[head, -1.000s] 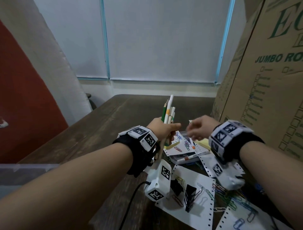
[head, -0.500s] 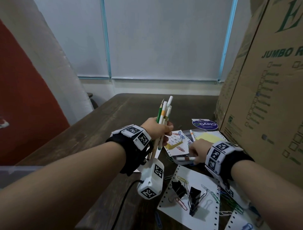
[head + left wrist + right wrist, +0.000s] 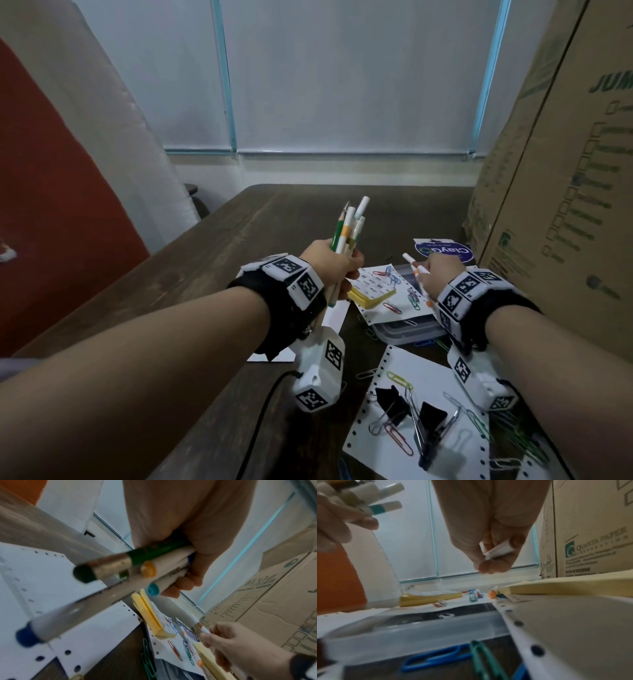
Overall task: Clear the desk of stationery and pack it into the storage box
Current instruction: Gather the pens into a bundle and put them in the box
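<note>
Above the dark wooden surface [image 3: 260, 219], L hand [image 3: 329, 263] has its fingers [image 3: 181, 584] wrapped round a bunch of white markers and a green pencil [image 3: 349, 226], held upright w/ tips pointing up & away. R hand [image 3: 435, 274] just beside it, a bit lower, pinching a thin white marker with orange bands [image 3: 416, 270] between thumb & fingertips [image 3: 493, 565], lifted off the surface. Below the hands: yellow sticky-note pad [image 3: 371, 296] on a white perforated sheet [image 3: 380, 315] w/ coloured paper clips [image 3: 388, 275], the sheet lying on a clear flat plastic case [image 3: 407, 332]. Nearer the camera, another perforated sheet [image 3: 428, 377] carries black binder clips [image 3: 433, 416] & more paper clips. Tall brown cardboard carton [image 3: 561, 205] stands at R edge of the surface; round blue-labelled pack [image 3: 443, 251] lies near its base. Storage box can't be made out for sure
</note>
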The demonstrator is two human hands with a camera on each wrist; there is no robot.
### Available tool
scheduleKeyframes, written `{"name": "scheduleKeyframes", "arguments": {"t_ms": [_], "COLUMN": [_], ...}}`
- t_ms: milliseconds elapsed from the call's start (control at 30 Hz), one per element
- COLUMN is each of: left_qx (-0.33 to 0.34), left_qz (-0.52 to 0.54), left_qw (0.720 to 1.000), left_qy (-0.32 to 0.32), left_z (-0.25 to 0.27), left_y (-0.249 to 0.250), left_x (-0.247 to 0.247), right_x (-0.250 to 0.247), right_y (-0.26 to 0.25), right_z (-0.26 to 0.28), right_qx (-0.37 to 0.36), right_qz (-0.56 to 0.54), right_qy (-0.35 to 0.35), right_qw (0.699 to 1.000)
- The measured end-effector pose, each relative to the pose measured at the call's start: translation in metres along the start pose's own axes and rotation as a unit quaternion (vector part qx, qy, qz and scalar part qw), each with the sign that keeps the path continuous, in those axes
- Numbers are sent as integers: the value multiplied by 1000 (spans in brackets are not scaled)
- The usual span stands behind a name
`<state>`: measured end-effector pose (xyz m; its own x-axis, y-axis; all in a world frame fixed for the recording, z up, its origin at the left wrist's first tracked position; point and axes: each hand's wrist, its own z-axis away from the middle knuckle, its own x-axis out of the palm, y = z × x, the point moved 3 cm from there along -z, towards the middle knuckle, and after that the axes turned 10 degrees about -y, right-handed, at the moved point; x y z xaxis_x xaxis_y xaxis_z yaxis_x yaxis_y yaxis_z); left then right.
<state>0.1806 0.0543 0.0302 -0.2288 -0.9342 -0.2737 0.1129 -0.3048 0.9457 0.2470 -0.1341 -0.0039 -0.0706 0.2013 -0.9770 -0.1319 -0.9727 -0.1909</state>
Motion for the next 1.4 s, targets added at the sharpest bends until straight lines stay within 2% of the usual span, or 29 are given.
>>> {"name": "scheduleKeyframes", "arguments": {"t_ms": [167, 333, 433, 500, 567, 600, 633, 700, 733, 767, 800, 867, 933, 967, 1067, 1100, 1233, 1300, 1400], "left_qx": [-10, -26, -25, -17, -1, 11, 27, 68, 87, 103, 115, 129, 127, 126, 131, 131, 120, 111, 110], "left_qz": [-10, -29, -11, 13, 38, 50, 64, 97, 111, 124, 139, 171, 185, 190, 211, 218, 229, 226, 231], "left_qw": [1000, 999, 1000, 1000, 999, 997, 996, 990, 987, 983, 979, 970, 968, 968, 963, 961, 959, 960, 955], "left_qy": [-18, -12, 0, 14, 39, 50, 59, 72, 79, 89, 101, 113, 108, 106, 109, 112, 115, 122, 147], "left_z": [-16, -27, -27, -25, -21, -18, -15, -4, 3, 9, 16, 32, 49, 56, 80, 87, 112, 120, 127], "left_y": [1, 2, 1, 1, 2, 3, 5, 12, 16, 19, 22, 26, 27, 25, 20, 19, 22, 23, 21], "left_x": [16, 22, 23, 22, 20, 19, 18, 18, 18, 18, 17, 16, 17, 17, 17, 18, 24, 27, 25], "right_x": [1, 37, 36, 17, -6, -14, -20, -26, -28, -33, -37, -39, -44, -47, -55, -57, -63, -58, -41], "right_y": [6, 15, 17, 11, 5, 4, 1, -9, -15, -23, -31, -45, -54, -58, -60, -59, -58, -53, -41], "right_z": [-23, -56, -48, -28, -10, -2, 10, 37, 50, 66, 80, 106, 132, 145, 177, 187, 204, 206, 215], "right_qx": [47, 12, 9, 3, -11, -31, -60, -138, -172, -201, -225, -257, -258, -258, -258, -256, -234, -190, -90], "right_qz": [29, 85, 122, 79, -67, -185, -309, -509, -562, -573, -567, -552, -553, -535, -394, -363, -339, -379, -509], "right_qy": [-25, -101, -88, -67, -24, -13, -30, -107, -147, -181, -206, -233, -242, -240, -213, -209, -174, -158, -205], "right_qw": [998, 991, 989, 995, 997, 982, 949, 843, 796, 774, 765, 758, 754, 767, 856, 871, 894, 892, 831]}}
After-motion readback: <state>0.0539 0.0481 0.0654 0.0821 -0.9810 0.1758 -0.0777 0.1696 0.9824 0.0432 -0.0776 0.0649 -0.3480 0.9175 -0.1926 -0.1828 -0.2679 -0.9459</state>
